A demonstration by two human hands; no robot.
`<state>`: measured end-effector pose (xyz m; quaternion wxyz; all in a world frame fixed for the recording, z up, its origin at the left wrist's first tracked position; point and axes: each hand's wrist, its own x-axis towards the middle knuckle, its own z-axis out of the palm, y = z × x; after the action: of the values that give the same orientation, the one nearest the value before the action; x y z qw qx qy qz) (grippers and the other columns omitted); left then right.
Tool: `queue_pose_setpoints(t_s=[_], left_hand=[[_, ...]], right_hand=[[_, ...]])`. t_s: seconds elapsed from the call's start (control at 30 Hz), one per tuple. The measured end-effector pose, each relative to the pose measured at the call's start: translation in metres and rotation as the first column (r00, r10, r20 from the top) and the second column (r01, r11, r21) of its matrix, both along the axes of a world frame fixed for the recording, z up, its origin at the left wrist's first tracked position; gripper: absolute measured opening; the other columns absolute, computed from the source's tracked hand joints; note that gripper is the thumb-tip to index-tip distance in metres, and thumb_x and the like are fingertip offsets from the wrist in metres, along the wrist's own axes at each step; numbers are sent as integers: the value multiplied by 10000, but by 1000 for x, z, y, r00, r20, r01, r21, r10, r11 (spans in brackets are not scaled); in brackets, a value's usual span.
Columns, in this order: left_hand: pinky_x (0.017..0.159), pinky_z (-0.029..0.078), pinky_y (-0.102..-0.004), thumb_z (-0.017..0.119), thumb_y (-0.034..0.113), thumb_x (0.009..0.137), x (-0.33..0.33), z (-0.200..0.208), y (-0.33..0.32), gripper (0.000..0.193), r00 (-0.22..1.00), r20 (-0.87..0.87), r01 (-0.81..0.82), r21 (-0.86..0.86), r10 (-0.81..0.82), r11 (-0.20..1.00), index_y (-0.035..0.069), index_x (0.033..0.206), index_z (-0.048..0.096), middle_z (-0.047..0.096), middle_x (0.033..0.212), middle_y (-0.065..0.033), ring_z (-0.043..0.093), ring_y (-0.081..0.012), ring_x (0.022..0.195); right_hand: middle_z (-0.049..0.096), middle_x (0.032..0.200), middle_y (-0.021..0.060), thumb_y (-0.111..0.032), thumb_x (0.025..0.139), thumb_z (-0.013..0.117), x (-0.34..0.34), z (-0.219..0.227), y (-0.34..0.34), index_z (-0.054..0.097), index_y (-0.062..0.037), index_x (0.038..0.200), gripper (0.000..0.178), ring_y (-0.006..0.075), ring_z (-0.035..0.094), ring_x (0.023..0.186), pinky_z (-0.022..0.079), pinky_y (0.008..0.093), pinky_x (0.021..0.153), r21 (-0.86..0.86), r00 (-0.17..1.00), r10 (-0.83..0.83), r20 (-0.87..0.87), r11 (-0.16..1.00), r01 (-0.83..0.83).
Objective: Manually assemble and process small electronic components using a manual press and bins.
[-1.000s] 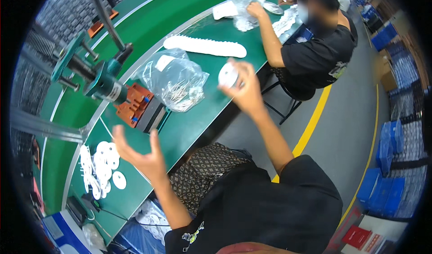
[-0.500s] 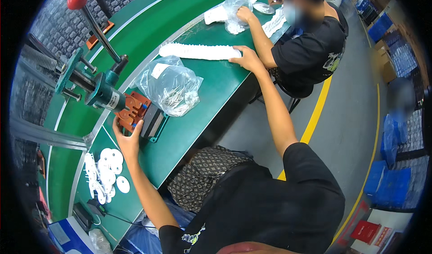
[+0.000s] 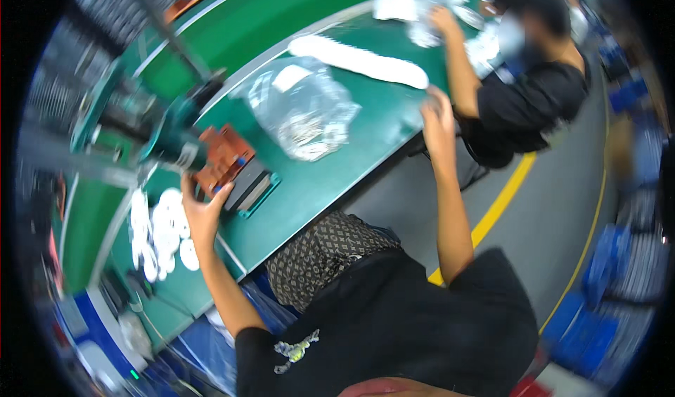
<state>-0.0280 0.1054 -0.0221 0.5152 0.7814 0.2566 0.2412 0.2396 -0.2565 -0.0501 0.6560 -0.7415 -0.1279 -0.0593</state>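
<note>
At the orange-brown jig (image 3: 223, 159) under a green lever press (image 3: 169, 140), my left hand (image 3: 204, 218) has its thumb and index finger spread at the near edge, touching it. My other fingers there are hidden. On the right, my right hand (image 3: 440, 126) is just below the near end of a long row of white discs (image 3: 358, 61). Its fingers are bent and smeared by motion, so whether anything is between them does not show. A clear plastic bag (image 3: 302, 105) with many thin pale pieces lies between the jig and the row.
Loose white discs (image 3: 167, 232) are piled left of my left forearm on the green table (image 3: 295, 197). A co-worker (image 3: 520, 105) sits at the right, a hand on another plastic bag (image 3: 422, 28). A blue and white device (image 3: 98, 327) stands lower left.
My view has shifted, so the table sits differently in the picture. My right hand has come away from the end of the disc row. My left hand stays at the jig.
</note>
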Motion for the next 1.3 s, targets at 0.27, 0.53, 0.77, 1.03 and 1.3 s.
queue_pose_setpoints(t_s=[0.27,0.53,0.77,1.03,1.3], left_hand=[[1124,339,-453,770,278,850,-40,0,-26,703,932,10,-304,571,364,763,1,1414,455,434,1447,-236,408,-394,1361],[1174,252,-521,807,275,797,-59,-45,12,634,885,-104,-160,848,454,506,21,1321,556,468,1451,-198,372,-382,1404],[1047,412,-415,815,100,753,-64,4,-49,652,960,55,-236,688,276,686,-28,1332,543,596,1293,-187,560,-315,1197],[997,439,-400,798,46,662,-64,-15,-120,666,984,-161,135,357,-82,924,35,1291,577,572,1215,-168,560,-337,1142],[925,435,-401,808,85,662,-64,-21,-120,640,980,-177,155,402,-89,902,67,1259,577,586,1093,-130,554,-315,1032]], right_hand=[[539,1096,180,167,819,483,-194,-132,-44,411,109,1336,525,256,576,1020,515,359,927,561,45,602,-797,712,422],[391,1427,372,-7,989,524,-188,-86,1,318,220,1381,498,425,419,1367,352,492,1179,618,161,631,-759,776,-128],[606,1241,222,-276,1025,551,-168,-23,33,511,139,1304,502,272,600,1114,485,392,1000,758,171,791,-587,612,-227],[571,845,20,-183,1018,557,-172,13,67,661,55,1215,326,79,507,761,428,233,710,440,421,788,-450,606,-663],[710,751,144,-238,887,723,-188,30,104,655,-39,1141,329,264,689,653,508,363,628,-140,543,655,-526,563,-814]])
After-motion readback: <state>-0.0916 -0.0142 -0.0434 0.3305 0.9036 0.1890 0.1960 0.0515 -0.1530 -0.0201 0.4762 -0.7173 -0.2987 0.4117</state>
